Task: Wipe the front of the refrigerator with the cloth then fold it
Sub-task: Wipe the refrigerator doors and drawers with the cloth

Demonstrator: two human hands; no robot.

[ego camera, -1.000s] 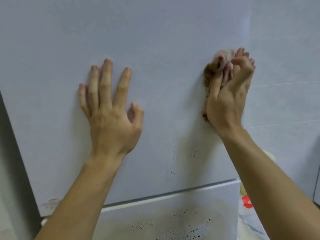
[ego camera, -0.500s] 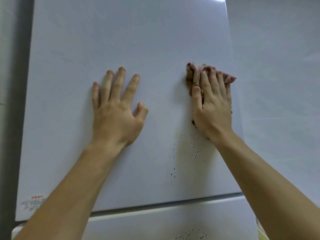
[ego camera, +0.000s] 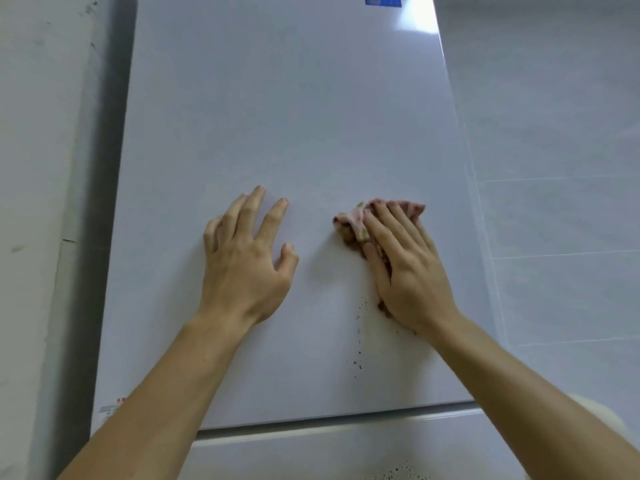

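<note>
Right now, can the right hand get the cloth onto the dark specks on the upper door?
Probably yes: the specks lie just below the right hand, on bare door, and the left hand rests well aside.

**Both hands flat, arms reaching forward**

Left hand (ego camera: 247, 268): fingers spread and nearly straight, thumb slightly bent, palm facing away. Right hand (ego camera: 412, 275): fingers straight and close together, pressing flat on a cloth (ego camera: 356, 220). Both forearms are bare and extend up from the lower corners.
</note>
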